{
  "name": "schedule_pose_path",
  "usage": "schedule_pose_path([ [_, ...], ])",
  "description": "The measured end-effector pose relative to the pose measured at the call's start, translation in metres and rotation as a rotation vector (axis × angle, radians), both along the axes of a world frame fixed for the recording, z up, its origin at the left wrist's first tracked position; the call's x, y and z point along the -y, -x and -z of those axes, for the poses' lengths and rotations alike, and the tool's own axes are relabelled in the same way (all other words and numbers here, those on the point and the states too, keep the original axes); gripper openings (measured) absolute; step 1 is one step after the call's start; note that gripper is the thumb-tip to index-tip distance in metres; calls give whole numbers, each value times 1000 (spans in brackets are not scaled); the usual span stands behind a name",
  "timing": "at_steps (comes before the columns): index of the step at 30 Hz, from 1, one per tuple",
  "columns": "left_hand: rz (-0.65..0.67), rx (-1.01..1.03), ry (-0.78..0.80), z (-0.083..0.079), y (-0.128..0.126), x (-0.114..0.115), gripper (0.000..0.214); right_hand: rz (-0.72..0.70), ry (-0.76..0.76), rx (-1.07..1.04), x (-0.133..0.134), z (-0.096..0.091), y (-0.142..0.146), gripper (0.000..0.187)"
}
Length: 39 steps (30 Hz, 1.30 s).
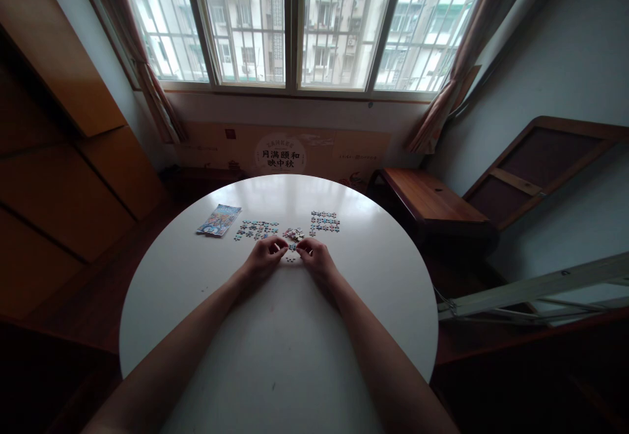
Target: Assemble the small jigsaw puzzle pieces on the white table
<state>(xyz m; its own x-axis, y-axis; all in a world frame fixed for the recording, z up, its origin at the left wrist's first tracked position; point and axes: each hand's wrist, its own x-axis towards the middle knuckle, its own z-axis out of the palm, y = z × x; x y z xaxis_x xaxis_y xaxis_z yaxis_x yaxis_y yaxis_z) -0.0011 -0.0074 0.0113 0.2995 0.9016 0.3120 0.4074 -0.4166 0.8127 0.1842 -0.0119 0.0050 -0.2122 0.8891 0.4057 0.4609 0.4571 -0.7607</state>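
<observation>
My left hand (264, 256) and my right hand (317, 257) meet near the middle of a round white table (206, 329). Both have their fingers curled in a pinch around small jigsaw pieces (292, 246) held between them. More loose pieces lie just under and behind the fingertips. A joined patch of puzzle (255, 229) lies to the far left of the hands, another patch (325, 222) to the far right. A small heap of pieces (293, 233) sits between the two patches.
A colourful printed packet (219, 219) lies at the table's far left. Beyond the table stand a wooden bench (427, 201), a barred window (299, 24) with curtains, wooden cupboards (59, 158) at left and a leaning wooden frame (545, 165) at right.
</observation>
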Motion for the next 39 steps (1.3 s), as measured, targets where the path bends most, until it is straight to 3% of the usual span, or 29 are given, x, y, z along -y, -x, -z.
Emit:
schedule_pose_path([
  [19,-22,3,-4,0,0,-1,23,13,14,-13,0,1,0,9],
  [39,-8,-75,-162,2,1,-1,20,-5,4,12,-1,2,0,9],
])
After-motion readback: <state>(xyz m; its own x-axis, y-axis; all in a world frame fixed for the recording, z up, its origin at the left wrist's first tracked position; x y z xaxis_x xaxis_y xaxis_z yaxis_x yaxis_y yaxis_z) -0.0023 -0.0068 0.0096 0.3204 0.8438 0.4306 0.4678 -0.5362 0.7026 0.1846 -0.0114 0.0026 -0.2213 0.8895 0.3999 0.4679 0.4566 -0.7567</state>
